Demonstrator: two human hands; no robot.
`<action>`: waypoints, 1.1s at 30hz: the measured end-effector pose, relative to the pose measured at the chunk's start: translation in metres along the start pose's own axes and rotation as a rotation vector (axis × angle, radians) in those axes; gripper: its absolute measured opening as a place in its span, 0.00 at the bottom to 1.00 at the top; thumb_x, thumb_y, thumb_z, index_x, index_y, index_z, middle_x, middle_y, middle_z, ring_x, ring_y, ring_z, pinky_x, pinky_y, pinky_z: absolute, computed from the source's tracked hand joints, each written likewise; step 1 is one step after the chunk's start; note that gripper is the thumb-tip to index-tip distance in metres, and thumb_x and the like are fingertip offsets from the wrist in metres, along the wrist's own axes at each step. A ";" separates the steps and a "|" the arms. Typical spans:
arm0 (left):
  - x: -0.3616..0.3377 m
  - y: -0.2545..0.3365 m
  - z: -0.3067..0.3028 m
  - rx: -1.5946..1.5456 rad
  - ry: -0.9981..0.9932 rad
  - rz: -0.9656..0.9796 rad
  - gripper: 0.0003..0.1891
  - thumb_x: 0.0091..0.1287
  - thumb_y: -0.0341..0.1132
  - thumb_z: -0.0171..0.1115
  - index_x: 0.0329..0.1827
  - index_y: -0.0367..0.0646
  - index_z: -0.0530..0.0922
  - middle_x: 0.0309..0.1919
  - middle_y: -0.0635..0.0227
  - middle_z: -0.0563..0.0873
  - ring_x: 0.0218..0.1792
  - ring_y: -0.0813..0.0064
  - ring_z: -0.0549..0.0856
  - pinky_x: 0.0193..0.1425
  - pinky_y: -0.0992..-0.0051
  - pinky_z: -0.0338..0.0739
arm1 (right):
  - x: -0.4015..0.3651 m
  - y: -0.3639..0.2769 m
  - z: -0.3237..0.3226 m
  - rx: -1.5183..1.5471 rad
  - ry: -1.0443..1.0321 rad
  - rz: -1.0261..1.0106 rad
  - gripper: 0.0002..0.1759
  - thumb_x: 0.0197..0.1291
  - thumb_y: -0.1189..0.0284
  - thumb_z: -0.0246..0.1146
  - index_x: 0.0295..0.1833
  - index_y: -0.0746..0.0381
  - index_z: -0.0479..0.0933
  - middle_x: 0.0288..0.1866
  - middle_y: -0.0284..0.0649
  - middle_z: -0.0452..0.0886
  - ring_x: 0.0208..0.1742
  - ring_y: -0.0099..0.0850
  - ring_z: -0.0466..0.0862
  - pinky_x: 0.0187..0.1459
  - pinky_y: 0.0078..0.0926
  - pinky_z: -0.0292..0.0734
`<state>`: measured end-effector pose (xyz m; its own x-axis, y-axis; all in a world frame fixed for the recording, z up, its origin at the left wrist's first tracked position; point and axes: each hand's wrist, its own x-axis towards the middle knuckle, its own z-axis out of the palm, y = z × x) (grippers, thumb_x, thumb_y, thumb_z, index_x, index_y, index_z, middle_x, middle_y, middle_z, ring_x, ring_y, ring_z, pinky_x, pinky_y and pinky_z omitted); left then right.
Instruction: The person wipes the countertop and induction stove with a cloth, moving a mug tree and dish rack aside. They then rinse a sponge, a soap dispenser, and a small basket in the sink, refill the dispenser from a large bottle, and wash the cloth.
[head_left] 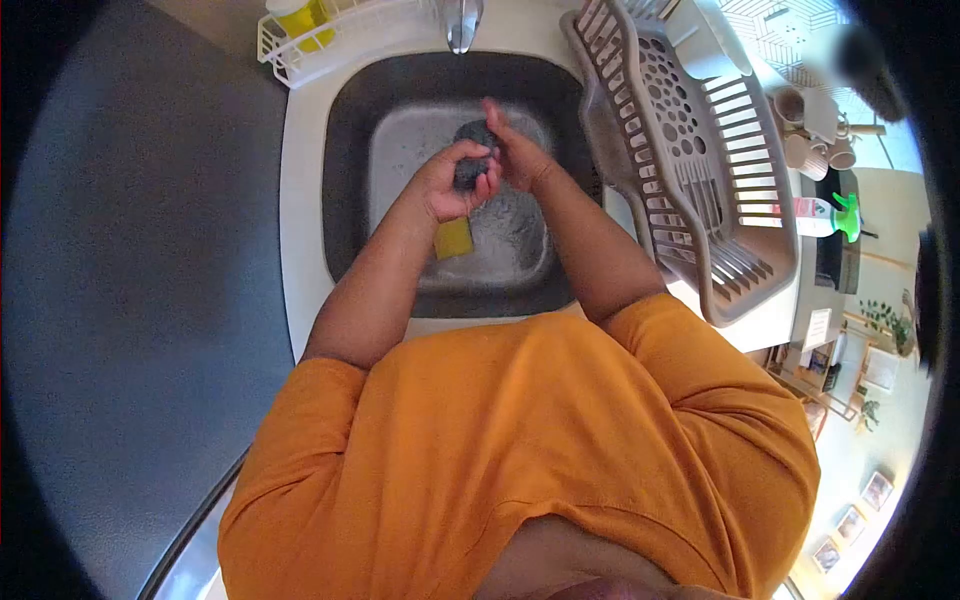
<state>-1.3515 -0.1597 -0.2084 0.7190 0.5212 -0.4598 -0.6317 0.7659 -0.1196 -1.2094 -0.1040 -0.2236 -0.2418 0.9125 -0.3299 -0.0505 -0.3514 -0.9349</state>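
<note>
Over the sink (350,110), my left hand (447,182) is closed round a dark, rounded scouring pad (470,174), its fingers curled about the far side. Close against it on the right is my right hand (516,152), one finger pointing up and away and the others near the left fingertips. A second dark round patch (477,131) shows just beyond the hands, partly covered by them. Below my left wrist a yellow sponge (455,238) lies on the wet sink floor.
The tap (461,28) hangs over the sink's far edge. On the right stands a grey dish rack (690,220), with mugs (805,155) and a green-topped spray bottle (838,217) beyond it. A white wire caddy (290,62) holds a yellow-and-white container (312,20) at back left.
</note>
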 end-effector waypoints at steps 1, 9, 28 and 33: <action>-0.003 -0.005 0.002 -0.013 0.005 0.003 0.09 0.60 0.31 0.59 0.41 0.39 0.73 0.33 0.67 0.76 0.32 0.76 0.78 0.27 0.86 0.78 | -0.002 0.009 -0.004 0.416 -0.441 0.179 0.34 0.63 0.58 0.57 0.73 0.51 0.55 0.69 0.51 0.64 0.70 0.49 0.62 0.67 0.50 0.60; -0.017 -0.033 -0.007 0.207 -0.345 0.072 0.08 0.62 0.32 0.61 0.41 0.45 0.72 0.29 0.75 0.72 0.25 0.88 0.70 0.20 0.94 0.65 | -0.007 -0.051 0.020 0.406 -0.967 0.070 0.20 0.54 0.77 0.63 0.53 0.59 0.68 0.45 0.47 0.79 0.45 0.38 0.82 0.48 0.29 0.78; 0.032 -0.052 -0.064 2.152 0.925 0.270 0.16 0.59 0.37 0.59 0.47 0.41 0.82 0.46 0.52 0.84 0.47 0.56 0.84 0.50 0.60 0.77 | -0.010 0.085 0.016 0.580 0.236 0.573 0.08 0.64 0.69 0.50 0.42 0.57 0.73 0.22 0.34 0.70 0.19 0.29 0.68 0.22 0.33 0.64; 0.016 -0.081 -0.054 2.375 0.878 0.113 0.14 0.61 0.39 0.54 0.41 0.41 0.84 0.43 0.53 0.85 0.47 0.56 0.84 0.49 0.59 0.78 | -0.021 0.145 -0.006 0.406 0.408 0.736 0.10 0.66 0.69 0.47 0.44 0.58 0.73 0.22 0.36 0.69 0.20 0.31 0.69 0.22 0.33 0.67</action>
<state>-1.3042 -0.2334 -0.2533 0.1344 0.8317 -0.5387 0.9506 0.0452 0.3070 -1.2053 -0.1731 -0.3530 0.0076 0.4076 -0.9131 -0.3728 -0.8462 -0.3808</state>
